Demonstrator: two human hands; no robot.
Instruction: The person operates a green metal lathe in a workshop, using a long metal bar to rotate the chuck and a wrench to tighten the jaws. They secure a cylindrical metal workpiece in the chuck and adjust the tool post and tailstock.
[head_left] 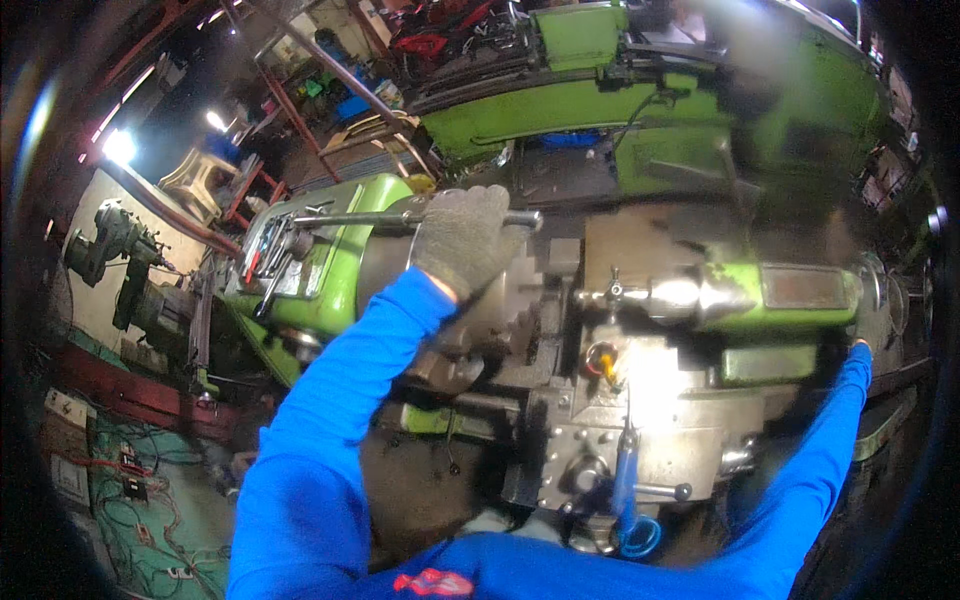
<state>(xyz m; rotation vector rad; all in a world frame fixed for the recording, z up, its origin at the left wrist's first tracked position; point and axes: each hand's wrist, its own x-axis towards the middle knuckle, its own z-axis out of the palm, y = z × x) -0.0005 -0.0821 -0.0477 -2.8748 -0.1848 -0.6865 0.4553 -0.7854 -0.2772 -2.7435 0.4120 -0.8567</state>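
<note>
Grey fabric covers the left hand (463,240), which is folded around a long, straight, dark metal bar (360,219), and the first risk seems to lie there: if the glove slides on smooth metal, the bar could swing or drop toward the round, dull-metal chuck (495,310) near it. Loose glove cloth could also be caught, should that chuck turn. The right hand (876,326) is at the far right, by the end of the green, rounded tailstock (780,297); it is blurred near the dark rim, so one cannot tell whether its fingers are spread or closed. With both arms stretched so wide, balance may be weaker if the bar slips suddenly. Also, the slim, blue-handled tool (625,480) close to the body could be knocked by a sleeve.

As for the bar, it reaches across the green, box-shaped headstock (340,275), its end coming out beyond the glove. It looks slender and slightly shiny, with pale light along it.
</note>
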